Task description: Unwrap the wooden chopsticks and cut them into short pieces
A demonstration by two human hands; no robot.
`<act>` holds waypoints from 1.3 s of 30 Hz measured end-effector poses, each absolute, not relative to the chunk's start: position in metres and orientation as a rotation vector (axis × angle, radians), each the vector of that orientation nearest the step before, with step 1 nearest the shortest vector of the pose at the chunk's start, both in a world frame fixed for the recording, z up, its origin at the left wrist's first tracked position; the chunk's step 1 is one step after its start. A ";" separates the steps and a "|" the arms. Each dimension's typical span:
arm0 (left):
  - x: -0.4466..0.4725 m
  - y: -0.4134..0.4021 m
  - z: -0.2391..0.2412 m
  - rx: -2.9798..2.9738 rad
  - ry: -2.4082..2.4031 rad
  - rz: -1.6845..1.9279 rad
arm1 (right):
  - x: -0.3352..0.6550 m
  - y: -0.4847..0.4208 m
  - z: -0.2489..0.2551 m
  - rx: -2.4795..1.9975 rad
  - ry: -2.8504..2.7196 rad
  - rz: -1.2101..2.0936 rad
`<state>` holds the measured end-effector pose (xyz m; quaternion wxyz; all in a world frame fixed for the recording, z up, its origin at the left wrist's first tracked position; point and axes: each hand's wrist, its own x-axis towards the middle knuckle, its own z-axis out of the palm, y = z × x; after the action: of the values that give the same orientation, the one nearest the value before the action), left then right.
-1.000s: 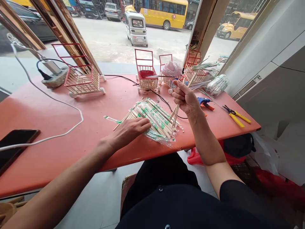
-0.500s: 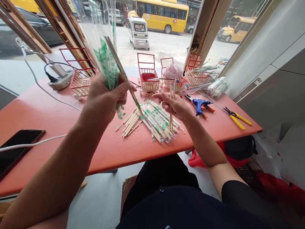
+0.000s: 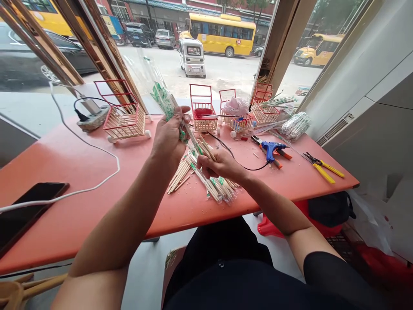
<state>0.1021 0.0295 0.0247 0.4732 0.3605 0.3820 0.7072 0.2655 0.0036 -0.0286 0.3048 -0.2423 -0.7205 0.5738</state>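
Observation:
My left hand (image 3: pixel 169 135) is closed around a clear plastic chopstick wrapper with green print (image 3: pixel 160 95), held up above the red table (image 3: pixel 64 172), with a chopstick sticking out of its lower end. My right hand (image 3: pixel 217 165) is closed on bare wooden chopsticks (image 3: pixel 206 148) just over the pile of wrapped chopsticks (image 3: pixel 214 185). Loose bare chopsticks (image 3: pixel 179 176) lie to the left of the pile.
Small chopstick-built carts with red frames (image 3: pixel 124 120) (image 3: pixel 202 116) stand at the table's back. A blue glue gun (image 3: pixel 271 148), yellow-handled pliers (image 3: pixel 322 165), a phone (image 3: pixel 22 206), a white cable (image 3: pixel 80 189) and a power strip (image 3: pixel 92 118) lie about.
My left hand lifted a wrapped pair from the pile, raised it high, then lowered it toward the middle. My right hand came down with its chopsticks to just above the pile.

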 end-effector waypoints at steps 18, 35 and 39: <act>0.118 -0.024 0.004 0.802 0.866 1.453 | 0.300 0.028 -0.014 -0.798 -1.474 1.495; 0.099 -0.085 -0.026 1.249 1.128 1.017 | 0.317 0.041 -0.008 -0.752 -1.151 1.187; 0.066 -0.097 -0.029 1.255 1.258 1.019 | 0.350 0.060 0.008 -0.791 -0.877 1.002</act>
<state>0.0656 -0.0973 -0.0288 0.5199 0.5235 0.5245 0.4249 0.3503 0.0598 0.0082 0.7149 -0.3570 -0.3961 0.4523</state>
